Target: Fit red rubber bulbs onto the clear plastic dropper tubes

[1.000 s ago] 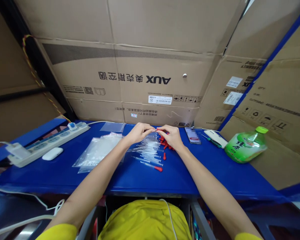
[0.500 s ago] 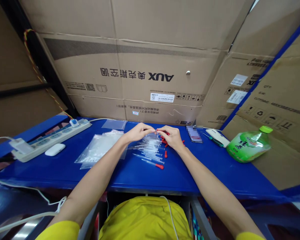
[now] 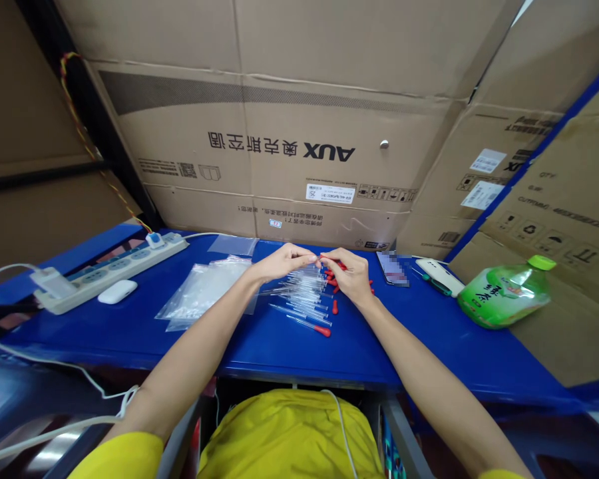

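Note:
My left hand (image 3: pixel 290 261) is closed in a pinch over the pile, on what looks like a glass dropper tube, mostly hidden by the fingers. Thumb and forefinger of my right hand (image 3: pixel 350 271) pinch a red rubber bulb (image 3: pixel 324 258), nearly touching the left fingertips. Below lie several loose glass dropper tubes (image 3: pixel 307 297), pointing roughly left to right. More red bulbs (image 3: pixel 335 307) are scattered beneath and beside the right hand. At the near side of the pile rests a glass dropper (image 3: pixel 321 330) with a red bulb fitted on its end.
Clear plastic bags (image 3: pixel 207 289) lie left of the tubes on the blue table (image 3: pixel 289 362). Further left are a power strip (image 3: pixel 114 269) and a white case (image 3: pixel 118 291). A phone (image 3: pixel 393 269), a green-handled tool (image 3: pixel 436 285) and a green bottle (image 3: pixel 504 294) are right. Cardboard (image 3: pixel 279 120) stands behind.
The view has shifted slightly, so the whole scene sits a little further right. Both hands keep their pinch, fingertips close together, and the pile looks unchanged.

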Demonstrator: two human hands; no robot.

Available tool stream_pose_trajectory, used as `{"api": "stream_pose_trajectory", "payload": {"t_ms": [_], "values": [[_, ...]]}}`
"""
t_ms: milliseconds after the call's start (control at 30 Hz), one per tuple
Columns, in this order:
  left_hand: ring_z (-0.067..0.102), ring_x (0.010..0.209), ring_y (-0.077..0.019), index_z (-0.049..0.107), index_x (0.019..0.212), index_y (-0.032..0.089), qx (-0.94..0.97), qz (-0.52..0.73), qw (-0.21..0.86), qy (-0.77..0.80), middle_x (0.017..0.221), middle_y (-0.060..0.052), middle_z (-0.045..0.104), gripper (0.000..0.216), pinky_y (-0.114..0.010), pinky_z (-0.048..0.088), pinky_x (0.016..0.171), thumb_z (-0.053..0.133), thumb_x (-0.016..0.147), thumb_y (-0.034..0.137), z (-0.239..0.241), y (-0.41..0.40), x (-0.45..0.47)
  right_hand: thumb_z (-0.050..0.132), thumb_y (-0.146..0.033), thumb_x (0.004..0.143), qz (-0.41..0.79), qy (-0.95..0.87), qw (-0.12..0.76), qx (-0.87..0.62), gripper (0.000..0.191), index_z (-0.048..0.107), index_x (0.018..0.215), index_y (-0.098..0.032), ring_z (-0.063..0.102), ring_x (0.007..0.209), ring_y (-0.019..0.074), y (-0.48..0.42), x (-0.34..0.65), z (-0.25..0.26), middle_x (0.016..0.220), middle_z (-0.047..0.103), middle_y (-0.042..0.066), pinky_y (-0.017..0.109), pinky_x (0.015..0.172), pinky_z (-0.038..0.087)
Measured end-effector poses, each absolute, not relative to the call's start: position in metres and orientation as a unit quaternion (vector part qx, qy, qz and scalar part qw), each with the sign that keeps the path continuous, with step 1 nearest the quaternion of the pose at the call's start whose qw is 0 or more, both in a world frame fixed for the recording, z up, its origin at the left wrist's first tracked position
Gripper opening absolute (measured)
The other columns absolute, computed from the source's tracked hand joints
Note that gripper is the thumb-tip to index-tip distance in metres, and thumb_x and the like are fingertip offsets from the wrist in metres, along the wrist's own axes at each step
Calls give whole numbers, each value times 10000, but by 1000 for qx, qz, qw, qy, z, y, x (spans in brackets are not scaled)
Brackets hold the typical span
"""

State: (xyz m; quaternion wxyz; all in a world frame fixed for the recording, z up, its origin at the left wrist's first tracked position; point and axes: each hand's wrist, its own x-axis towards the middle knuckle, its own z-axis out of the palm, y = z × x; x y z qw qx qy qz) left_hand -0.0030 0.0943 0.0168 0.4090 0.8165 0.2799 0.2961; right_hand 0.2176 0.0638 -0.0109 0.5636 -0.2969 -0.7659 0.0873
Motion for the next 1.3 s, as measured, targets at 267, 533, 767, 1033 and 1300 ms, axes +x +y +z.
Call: {"api": "stream_pose_trajectory", "payload": {"t_ms": [267, 533, 767, 1033, 1300], "values": [[507, 676, -132, 778, 934, 96, 845, 298, 349, 274, 756, -21, 670, 422, -260, 380, 670, 580, 981, 466, 15, 98, -2, 671, -349, 981, 64, -806, 514, -287, 183, 804, 1011, -227, 760, 853, 218, 75, 224, -21, 951, 812, 70, 348, 808, 585], [656, 837, -179, 762, 1032, 124, 895, 299, 208, 259, 962, -83, 755, 394, -269, 449, 785, 489, 1053, 406, 9, 102, -1, 731, -380, 924, 115, -781, 518, -329, 185, 813, 984, -226, 767, 884, 244, 86, 226, -29, 971, 815, 75, 363, 835, 587], [665, 877, -192, 742, 1148, 152, 911, 275, 122, 282, 1011, -93, 742, 419, -282, 451, 799, 426, 1078, 418, 6, 111, -12, 741, -432, 864, 318, -717, 504, -362, 299, 788, 1076, -225, 752, 738, 227, 93, 229, -33, 835, 792, 42, 358, 735, 597], [644, 834, -187, 763, 1033, 152, 900, 305, 124, 285, 932, -81, 722, 380, -289, 445, 787, 478, 1063, 402, 3, 114, -11, 808, -463, 779, 406, -659, 529, -347, 348, 774, 1010, -206, 760, 782, 231, 91, 225, -32, 819, 791, 49, 373, 785, 600], [590, 755, -167, 787, 1045, 146, 889, 332, 148, 277, 842, -68, 663, 352, -293, 438, 763, 529, 1045, 384, 2, 111, -7, 853, -473, 729, 428, -614, 555, -363, 357, 774, 938, -196, 768, 752, 250, 87, 218, -36, 800, 792, 60, 396, 773, 630]]}}
